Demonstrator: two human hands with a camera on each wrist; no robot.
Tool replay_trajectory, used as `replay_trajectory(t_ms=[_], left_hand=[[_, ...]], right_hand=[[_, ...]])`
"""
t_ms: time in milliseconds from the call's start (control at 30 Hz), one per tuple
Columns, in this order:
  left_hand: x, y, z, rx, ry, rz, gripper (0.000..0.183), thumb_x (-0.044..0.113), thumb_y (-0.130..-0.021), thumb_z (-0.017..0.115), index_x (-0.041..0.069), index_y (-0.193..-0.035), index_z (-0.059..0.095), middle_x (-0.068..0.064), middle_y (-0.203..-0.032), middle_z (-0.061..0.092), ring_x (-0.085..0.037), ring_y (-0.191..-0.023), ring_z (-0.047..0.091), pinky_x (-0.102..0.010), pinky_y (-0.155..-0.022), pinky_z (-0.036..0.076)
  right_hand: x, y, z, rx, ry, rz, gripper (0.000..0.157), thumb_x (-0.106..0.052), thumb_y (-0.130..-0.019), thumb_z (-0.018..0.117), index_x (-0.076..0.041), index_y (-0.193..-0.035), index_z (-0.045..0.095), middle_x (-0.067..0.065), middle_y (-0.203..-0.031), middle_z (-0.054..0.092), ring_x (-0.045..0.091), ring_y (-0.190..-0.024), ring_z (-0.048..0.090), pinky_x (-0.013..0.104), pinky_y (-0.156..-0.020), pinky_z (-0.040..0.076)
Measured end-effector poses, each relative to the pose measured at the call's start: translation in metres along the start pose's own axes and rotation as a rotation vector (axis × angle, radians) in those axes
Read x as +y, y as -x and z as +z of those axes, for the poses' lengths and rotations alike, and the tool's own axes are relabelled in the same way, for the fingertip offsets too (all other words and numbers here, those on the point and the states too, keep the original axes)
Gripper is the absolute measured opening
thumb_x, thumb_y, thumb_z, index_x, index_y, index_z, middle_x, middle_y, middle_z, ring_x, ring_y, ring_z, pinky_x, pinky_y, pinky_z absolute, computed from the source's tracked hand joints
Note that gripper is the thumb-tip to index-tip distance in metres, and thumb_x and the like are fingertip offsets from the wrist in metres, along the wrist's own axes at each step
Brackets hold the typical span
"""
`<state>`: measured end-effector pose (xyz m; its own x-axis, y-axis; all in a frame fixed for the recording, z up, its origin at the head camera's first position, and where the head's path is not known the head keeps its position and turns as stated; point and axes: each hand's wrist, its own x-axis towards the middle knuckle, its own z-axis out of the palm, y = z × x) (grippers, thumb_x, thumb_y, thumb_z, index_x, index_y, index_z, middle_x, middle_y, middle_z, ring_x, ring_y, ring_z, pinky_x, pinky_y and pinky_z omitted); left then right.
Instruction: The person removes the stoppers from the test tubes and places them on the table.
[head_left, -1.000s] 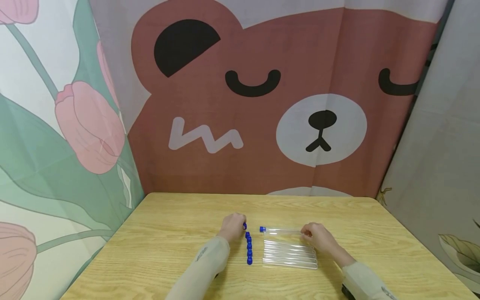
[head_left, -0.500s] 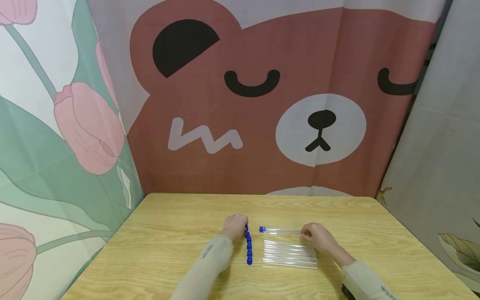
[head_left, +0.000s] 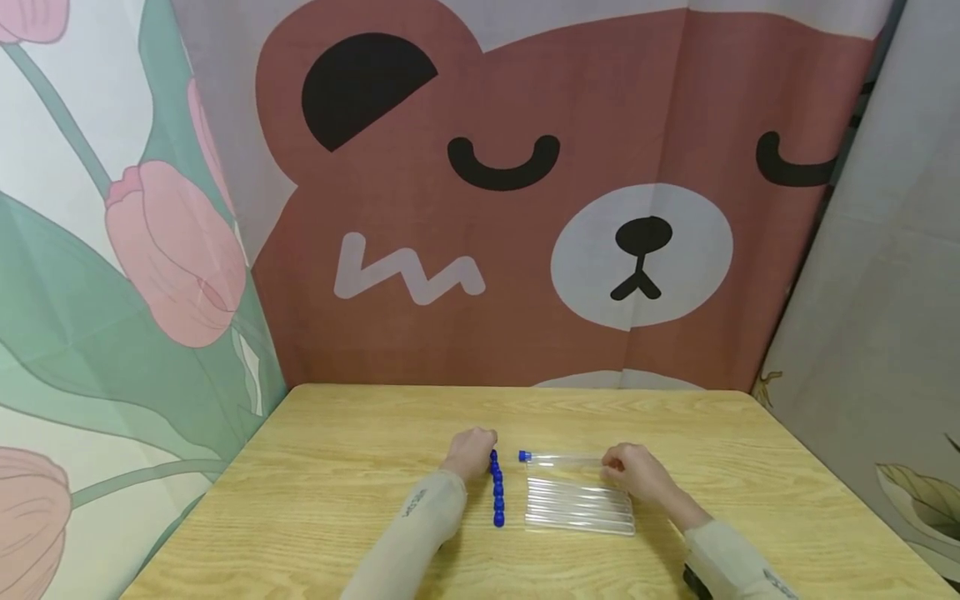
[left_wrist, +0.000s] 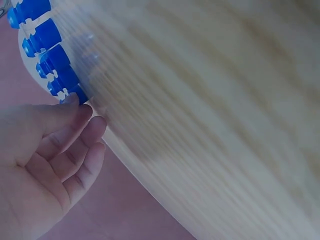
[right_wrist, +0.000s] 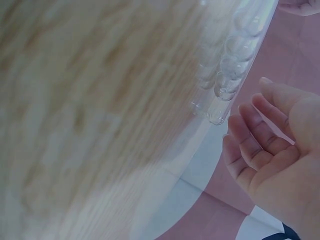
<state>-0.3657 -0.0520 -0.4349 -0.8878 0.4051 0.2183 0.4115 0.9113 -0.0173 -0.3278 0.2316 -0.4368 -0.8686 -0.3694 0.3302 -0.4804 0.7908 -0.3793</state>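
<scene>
A row of small blue caps (head_left: 498, 495) runs lengthwise on the table. My left hand (head_left: 470, 452) is at its far end, where thumb and forefinger pinch the last blue cap (left_wrist: 76, 94), lined up with the others. Right of the row lie several clear test tubes (head_left: 579, 507) side by side, their rounded ends toward the right. Beyond them, set slightly apart, is one clear tube (head_left: 564, 460) with a blue cap (head_left: 524, 457) on its left end. My right hand (head_left: 641, 473) is by that tube's right end; in the right wrist view its fingers are loosely bent, with nothing in them.
The light wooden table (head_left: 360, 467) stretches around the tubes and caps. Behind it hangs a curtain (head_left: 517, 333) with a bear print, and a tulip-print curtain (head_left: 180, 250) is at the left.
My left hand has shifted slightly right, bringing its cap in line with the far end of the row. The right hand and the tubes stay where they were.
</scene>
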Motion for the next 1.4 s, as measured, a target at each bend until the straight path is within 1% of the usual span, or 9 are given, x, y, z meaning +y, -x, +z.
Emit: replay_trajectory(t_ms=[100,300,567,667,867,1033,1167,1233,1400], left_hand=[[0.0,0.0,0.0,-0.003,-0.007,-0.005,0.008,0.001,-0.079,0.061,0.008,-0.082,0.06,-0.003,-0.072,0.06,-0.015,-0.066,0.058,-0.026,-0.055,0.046],[-0.003,0.003,0.0,0.0,-0.027,-0.02,0.01,0.002,-0.076,0.064,0.008,-0.078,0.057,-0.003,-0.068,0.056,-0.017,-0.063,0.057,-0.028,-0.052,0.046],[-0.008,0.007,-0.003,0.072,-0.017,-0.025,0.011,0.001,-0.078,0.06,0.008,-0.071,0.056,-0.003,-0.066,0.058,-0.018,-0.061,0.058,-0.029,-0.05,0.046],[-0.01,0.008,-0.002,0.079,-0.014,-0.023,0.009,0.003,-0.079,0.061,0.009,-0.072,0.057,-0.003,-0.067,0.058,-0.017,-0.062,0.058,-0.028,-0.051,0.046],[-0.012,0.01,0.001,0.081,0.021,-0.013,0.007,0.005,-0.079,0.062,0.008,-0.073,0.061,-0.002,-0.069,0.06,-0.015,-0.061,0.058,-0.026,-0.051,0.045],[-0.01,0.011,0.002,0.079,0.05,-0.026,0.007,0.004,-0.079,0.061,0.008,-0.074,0.063,-0.002,-0.07,0.061,-0.015,-0.063,0.059,-0.027,-0.052,0.046],[-0.007,0.012,-0.001,0.075,0.077,-0.031,0.005,0.005,-0.077,0.06,0.008,-0.077,0.064,-0.001,-0.073,0.062,-0.016,-0.067,0.059,-0.028,-0.055,0.047],[-0.005,0.013,-0.004,0.071,0.097,-0.025,0.004,0.006,-0.077,0.06,0.007,-0.077,0.064,-0.001,-0.071,0.061,-0.015,-0.065,0.058,-0.027,-0.054,0.046],[-0.004,0.015,-0.005,0.091,0.139,-0.014,0.005,0.008,-0.079,0.06,0.007,-0.075,0.064,0.001,-0.067,0.058,-0.011,-0.06,0.053,-0.025,-0.052,0.043]], right_hand=[[0.0,0.0,0.0,0.0,-0.004,0.002,0.008,-0.006,-0.078,0.067,-0.001,-0.084,0.066,-0.003,-0.072,0.056,0.008,-0.063,0.048,0.023,-0.053,0.042],[-0.001,-0.004,-0.002,0.013,-0.037,0.033,0.005,-0.005,-0.08,0.065,-0.002,-0.083,0.066,-0.001,-0.074,0.058,0.009,-0.063,0.049,0.025,-0.053,0.042],[0.002,-0.01,-0.003,0.035,-0.008,0.053,0.006,-0.004,-0.079,0.065,-0.001,-0.084,0.066,0.003,-0.078,0.061,0.013,-0.068,0.053,0.029,-0.059,0.045],[0.003,-0.012,-0.004,0.038,-0.001,0.052,0.007,-0.002,-0.078,0.065,0.0,-0.084,0.066,0.004,-0.079,0.061,0.015,-0.069,0.053,0.03,-0.06,0.045],[0.004,-0.016,-0.006,0.032,-0.009,0.044,0.007,0.0,-0.077,0.066,0.002,-0.084,0.065,0.005,-0.079,0.061,0.017,-0.071,0.054,0.033,-0.062,0.046],[0.007,-0.019,-0.006,0.012,-0.008,0.044,0.008,0.0,-0.078,0.065,0.002,-0.085,0.065,0.005,-0.079,0.06,0.017,-0.071,0.053,0.033,-0.061,0.045],[0.011,-0.022,-0.004,0.003,-0.015,0.053,0.008,0.0,-0.078,0.065,0.002,-0.086,0.065,0.005,-0.079,0.06,0.017,-0.071,0.053,0.033,-0.062,0.045],[0.014,-0.023,-0.003,-0.005,-0.006,0.043,0.009,0.001,-0.078,0.065,0.002,-0.086,0.065,0.004,-0.079,0.06,0.016,-0.07,0.053,0.033,-0.061,0.045],[0.017,-0.026,-0.003,-0.023,-0.009,0.035,0.008,0.001,-0.078,0.065,0.003,-0.086,0.066,0.004,-0.077,0.06,0.016,-0.069,0.053,0.033,-0.061,0.045]])
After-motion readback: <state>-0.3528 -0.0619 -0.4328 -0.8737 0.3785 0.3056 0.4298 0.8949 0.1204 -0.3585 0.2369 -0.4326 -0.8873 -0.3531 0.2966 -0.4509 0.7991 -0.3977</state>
